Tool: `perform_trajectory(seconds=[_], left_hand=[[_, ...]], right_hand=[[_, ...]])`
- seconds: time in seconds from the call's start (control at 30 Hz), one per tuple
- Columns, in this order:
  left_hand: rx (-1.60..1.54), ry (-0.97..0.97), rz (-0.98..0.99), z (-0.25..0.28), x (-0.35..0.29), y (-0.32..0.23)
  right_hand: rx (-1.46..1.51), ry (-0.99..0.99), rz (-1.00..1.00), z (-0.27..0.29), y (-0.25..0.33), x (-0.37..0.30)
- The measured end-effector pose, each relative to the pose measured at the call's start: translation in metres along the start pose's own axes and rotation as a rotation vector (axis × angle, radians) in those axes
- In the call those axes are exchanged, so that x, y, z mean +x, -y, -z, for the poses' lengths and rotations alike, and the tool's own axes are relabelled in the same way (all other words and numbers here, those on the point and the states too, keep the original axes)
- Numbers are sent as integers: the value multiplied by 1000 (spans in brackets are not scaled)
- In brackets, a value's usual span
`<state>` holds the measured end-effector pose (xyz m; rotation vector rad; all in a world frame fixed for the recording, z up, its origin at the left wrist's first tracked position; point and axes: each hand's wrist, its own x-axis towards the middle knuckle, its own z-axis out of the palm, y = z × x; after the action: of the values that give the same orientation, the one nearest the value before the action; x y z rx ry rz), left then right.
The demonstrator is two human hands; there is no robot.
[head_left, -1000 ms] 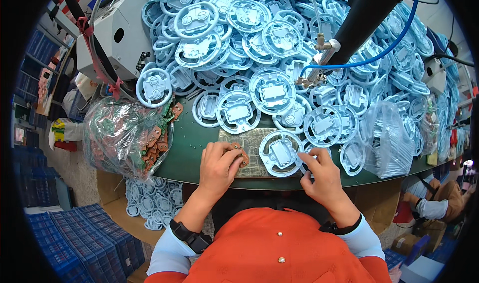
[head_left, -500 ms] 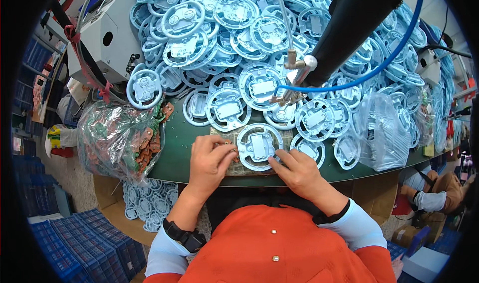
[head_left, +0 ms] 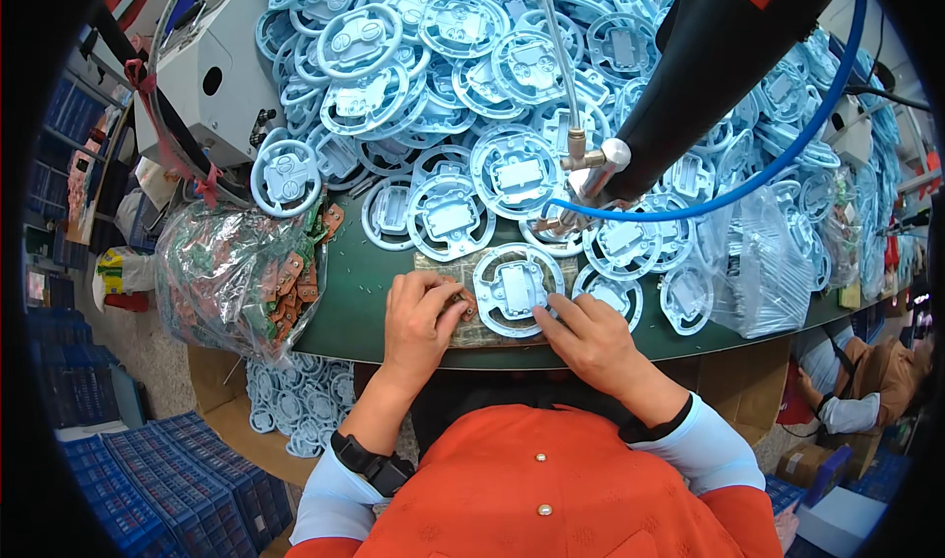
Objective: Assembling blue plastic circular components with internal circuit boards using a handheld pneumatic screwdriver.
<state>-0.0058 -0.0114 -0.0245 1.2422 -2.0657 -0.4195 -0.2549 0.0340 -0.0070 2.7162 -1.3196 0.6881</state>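
Note:
A light-blue plastic toy steering-wheel part point(head_left: 517, 287) lies hollow side up at the table's near edge. My right hand point(head_left: 596, 337) grips its lower right rim with thumb and fingertips. Just left of the wheel, my left hand point(head_left: 420, 322) is closed in a pinch beside small brown pieces on a mat point(head_left: 458, 263); whatever is between its fingertips is too small to make out. Above the wheel hangs a black powered screwdriver point(head_left: 709, 86) with a metal tip, a silver tube and a blue hose point(head_left: 728, 201); neither hand touches it.
A big heap of similar wheel parts point(head_left: 463, 27) covers the back of the green table point(head_left: 340, 302). At left sits a clear bag of brown and green circuit boards point(head_left: 236, 273); a grey machine point(head_left: 212, 86) stands behind it. More wheels fill a carton point(head_left: 295, 391) below.
The screwdriver has swung nearer and to the right. The wheel has shifted slightly right, and my left hand a little the same way. My right hand keeps its hold.

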Motion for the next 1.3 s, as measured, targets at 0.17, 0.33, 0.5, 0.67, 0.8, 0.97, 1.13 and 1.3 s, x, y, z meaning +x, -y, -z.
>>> perform_trajectory(seconds=[0.17, 0.33, 0.5, 0.67, 0.8, 0.97, 1.13, 1.3], left_hand=[[-27, -42, 54, -1, -5, 4], [-57, -86, 66, 1, -6, 6], [-96, -99, 13, 16, 1, 0], [-112, 41, -205, 2, 18, -21], [-110, 84, -258, -11, 24, -18], [-79, 100, -244, -15, 24, -19], [-77, 122, -234, -17, 24, -21], [12, 134, -197, -14, 18, -22]], right_hand=[[-31, -30, -8, -5, -3, 1], [-43, -31, 12, -7, -6, -1], [17, -65, 71, -6, -4, -1], [15, -63, 112, -6, 2, 3], [8, -65, 129, -8, 3, 2], [0, -54, 122, -7, 3, 0], [13, -52, 120, -7, 3, 0], [15, -57, 115, -7, 4, 0]])
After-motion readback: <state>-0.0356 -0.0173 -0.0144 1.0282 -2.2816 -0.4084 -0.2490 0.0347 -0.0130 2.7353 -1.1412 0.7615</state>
